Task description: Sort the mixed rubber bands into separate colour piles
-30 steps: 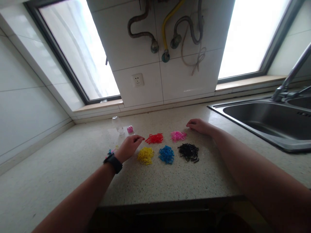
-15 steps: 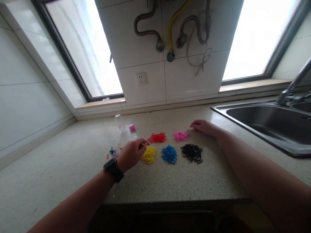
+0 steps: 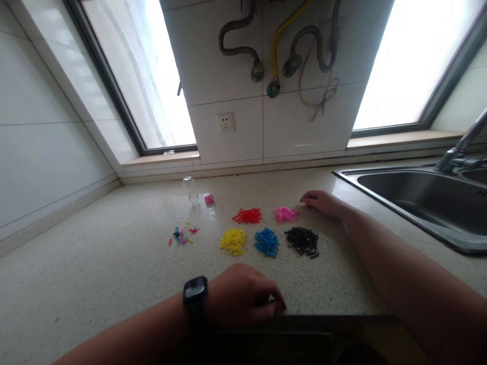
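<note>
My left hand (image 3: 253,295), below a dark watch (image 3: 195,290), hangs over the counter's front edge. Its fingers are curled and the thumb meets the index tip; anything between them is too small to tell. My right hand (image 3: 318,201) rests on the counter beside the pink pile of small rubber bands (image 3: 286,214), fingers drawn together and their inside hidden. Also heaped by colour are red bands (image 3: 247,216), yellow bands (image 3: 233,241), blue bands (image 3: 267,242) and black bands (image 3: 303,241). A loose scatter of mixed-colour bands (image 3: 182,236) lies left of the yellow.
A clear plastic bottle (image 3: 191,191) stands upside down at the back left, with a pink cap (image 3: 209,199) beside it. A steel sink (image 3: 411,192) is set into the counter (image 3: 125,284) at right. Pipes and a wall socket (image 3: 226,122) are behind.
My left hand has drawn back from the red and yellow piles to the counter's front edge. My right hand has stayed in place; the view has shifted slightly.
</note>
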The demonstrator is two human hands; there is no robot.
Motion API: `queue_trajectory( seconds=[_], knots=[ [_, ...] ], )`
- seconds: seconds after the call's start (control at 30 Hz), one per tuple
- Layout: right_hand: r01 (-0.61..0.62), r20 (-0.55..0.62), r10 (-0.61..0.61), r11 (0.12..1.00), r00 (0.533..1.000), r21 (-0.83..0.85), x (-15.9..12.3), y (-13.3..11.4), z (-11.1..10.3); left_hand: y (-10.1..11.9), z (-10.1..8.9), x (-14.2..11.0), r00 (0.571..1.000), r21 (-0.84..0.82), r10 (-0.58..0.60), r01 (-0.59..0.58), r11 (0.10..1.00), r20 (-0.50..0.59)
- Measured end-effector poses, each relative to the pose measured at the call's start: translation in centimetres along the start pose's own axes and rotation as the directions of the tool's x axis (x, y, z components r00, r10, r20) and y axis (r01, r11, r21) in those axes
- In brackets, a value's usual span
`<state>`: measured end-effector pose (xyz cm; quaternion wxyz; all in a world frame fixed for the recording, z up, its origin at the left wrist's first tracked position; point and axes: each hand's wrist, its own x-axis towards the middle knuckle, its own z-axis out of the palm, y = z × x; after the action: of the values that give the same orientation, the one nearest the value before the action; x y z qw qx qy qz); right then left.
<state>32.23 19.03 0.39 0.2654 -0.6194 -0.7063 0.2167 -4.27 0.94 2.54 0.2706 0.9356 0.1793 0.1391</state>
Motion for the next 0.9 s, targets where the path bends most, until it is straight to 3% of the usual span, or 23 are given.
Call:
queue_trajectory(
  seconds=[0.27, 0.9],
  knots=[
    [0.016, -0.013, -0.017, 0.999, 1.000, -0.041, -0.39, -0.52, 0.18, -0.72, 0.30, 0.00, 0.999, 0.120, 0.049, -0.048, 0.992, -0.005],
    [0.020, -0.018, -0.021, 0.997, 1.000, -0.069, -0.57, -0.52, 0.22, -1.00, 0.29, -0.15, 0.994, 0.206, 0.110, -0.112, 0.972, 0.022]
  ],
)
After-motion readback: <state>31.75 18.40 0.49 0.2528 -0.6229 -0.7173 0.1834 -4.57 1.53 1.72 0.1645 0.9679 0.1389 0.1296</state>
